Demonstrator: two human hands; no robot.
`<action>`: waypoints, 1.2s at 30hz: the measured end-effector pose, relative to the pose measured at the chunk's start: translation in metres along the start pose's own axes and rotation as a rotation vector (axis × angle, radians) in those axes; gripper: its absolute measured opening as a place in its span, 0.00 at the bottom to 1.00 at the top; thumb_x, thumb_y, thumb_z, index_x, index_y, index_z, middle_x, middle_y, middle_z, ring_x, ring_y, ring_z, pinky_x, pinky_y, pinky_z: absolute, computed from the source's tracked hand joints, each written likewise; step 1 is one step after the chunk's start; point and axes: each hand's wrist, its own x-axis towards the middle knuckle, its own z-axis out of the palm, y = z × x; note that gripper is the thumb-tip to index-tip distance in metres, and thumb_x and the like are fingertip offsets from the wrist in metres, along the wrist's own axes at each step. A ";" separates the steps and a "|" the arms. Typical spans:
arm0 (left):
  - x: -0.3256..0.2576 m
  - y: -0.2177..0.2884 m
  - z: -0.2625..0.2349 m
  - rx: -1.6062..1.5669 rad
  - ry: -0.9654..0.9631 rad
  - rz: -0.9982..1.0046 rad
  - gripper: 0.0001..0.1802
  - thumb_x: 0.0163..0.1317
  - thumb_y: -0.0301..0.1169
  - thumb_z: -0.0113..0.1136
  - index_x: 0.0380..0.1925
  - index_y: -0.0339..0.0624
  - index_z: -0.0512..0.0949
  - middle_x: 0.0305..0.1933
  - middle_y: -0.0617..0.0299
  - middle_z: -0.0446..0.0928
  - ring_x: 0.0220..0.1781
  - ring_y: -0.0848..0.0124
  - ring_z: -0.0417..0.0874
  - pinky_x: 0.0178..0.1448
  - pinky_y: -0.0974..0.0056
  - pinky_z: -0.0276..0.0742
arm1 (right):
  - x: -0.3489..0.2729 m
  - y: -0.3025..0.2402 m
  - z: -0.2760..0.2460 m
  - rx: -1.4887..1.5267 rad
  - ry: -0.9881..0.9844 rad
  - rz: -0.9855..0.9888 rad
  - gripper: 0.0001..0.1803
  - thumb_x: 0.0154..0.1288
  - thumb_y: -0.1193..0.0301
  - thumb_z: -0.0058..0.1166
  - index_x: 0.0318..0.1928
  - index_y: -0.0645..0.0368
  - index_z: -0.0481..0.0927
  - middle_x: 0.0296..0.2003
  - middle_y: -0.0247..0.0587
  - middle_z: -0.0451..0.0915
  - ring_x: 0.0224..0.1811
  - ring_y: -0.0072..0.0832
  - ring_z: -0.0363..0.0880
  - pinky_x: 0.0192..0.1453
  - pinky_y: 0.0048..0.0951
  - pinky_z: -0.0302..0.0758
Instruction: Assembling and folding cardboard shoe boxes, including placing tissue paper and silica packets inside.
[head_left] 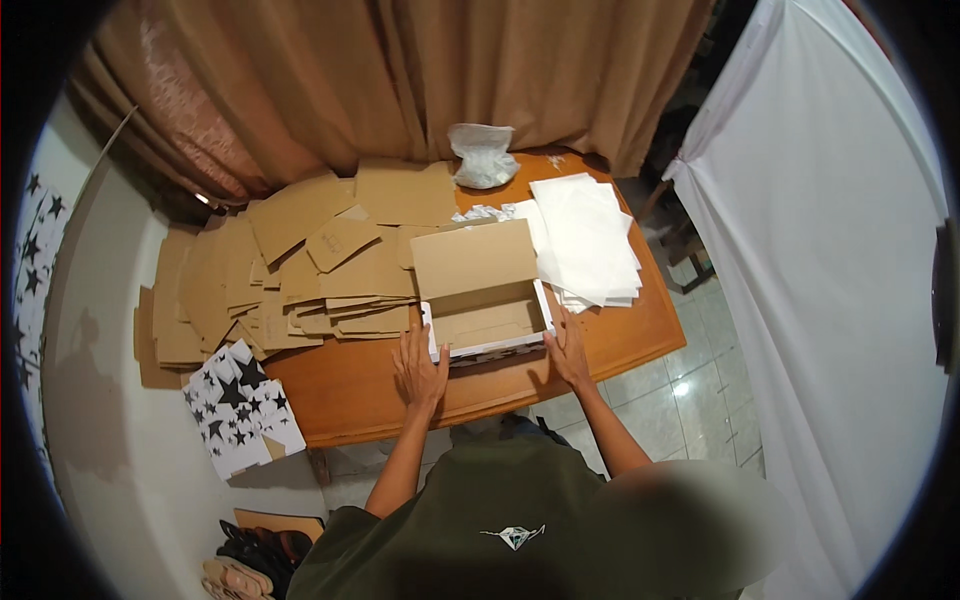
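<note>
An open cardboard box (487,318) stands near the table's front edge, its plain brown lid raised at the back. White with dark stars shows on its outer front, and its brown inside holds nothing that I can see. My left hand (420,368) rests at the box's left front corner, fingers stretched out. At the right front corner, my right hand (568,352) lies against the side with its fingers extended. Neither hand is wrapped round anything.
Flat brown cardboard pieces (300,265) pile up on the left. White paper sheets (585,240) lie to the right, with a clear plastic bag (484,158) behind. A star-printed flat box (240,410) overhangs the wooden table's (350,395) left front. Shoes (255,555) sit below.
</note>
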 end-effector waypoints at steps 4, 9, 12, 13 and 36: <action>0.024 0.041 -0.004 -0.281 0.012 0.069 0.33 0.73 0.49 0.56 0.70 0.42 0.68 0.77 0.44 0.61 0.80 0.47 0.58 0.80 0.42 0.51 | 0.005 -0.009 -0.026 0.086 0.057 0.129 0.39 0.76 0.52 0.52 0.75 0.64 0.59 0.69 0.61 0.66 0.69 0.52 0.68 0.70 0.45 0.70; 0.045 0.111 0.009 -0.430 -0.088 0.117 0.33 0.73 0.48 0.57 0.69 0.39 0.67 0.75 0.41 0.62 0.77 0.45 0.61 0.78 0.46 0.58 | 0.016 0.017 -0.060 0.079 0.136 0.123 0.36 0.75 0.54 0.55 0.72 0.64 0.63 0.63 0.59 0.70 0.64 0.50 0.72 0.61 0.42 0.77; 0.054 0.153 0.021 -0.492 -0.100 0.176 0.31 0.71 0.44 0.61 0.67 0.37 0.69 0.72 0.39 0.65 0.74 0.43 0.66 0.77 0.48 0.62 | 0.027 0.034 -0.080 0.105 0.111 0.174 0.35 0.74 0.55 0.56 0.71 0.64 0.64 0.64 0.59 0.70 0.64 0.50 0.73 0.61 0.42 0.77; 0.058 0.170 0.024 -0.489 -0.101 0.177 0.31 0.71 0.44 0.61 0.67 0.37 0.69 0.72 0.39 0.65 0.74 0.43 0.66 0.77 0.48 0.62 | 0.032 0.043 -0.087 0.109 0.111 0.176 0.35 0.74 0.55 0.56 0.71 0.64 0.64 0.64 0.59 0.70 0.64 0.50 0.73 0.61 0.42 0.77; 0.145 0.292 0.232 -0.259 -0.263 -0.056 0.26 0.67 0.40 0.64 0.60 0.37 0.75 0.68 0.45 0.69 0.71 0.49 0.69 0.73 0.47 0.65 | 0.225 0.209 -0.159 -0.017 -0.136 -0.023 0.30 0.67 0.65 0.64 0.65 0.63 0.71 0.63 0.57 0.71 0.66 0.51 0.69 0.70 0.45 0.68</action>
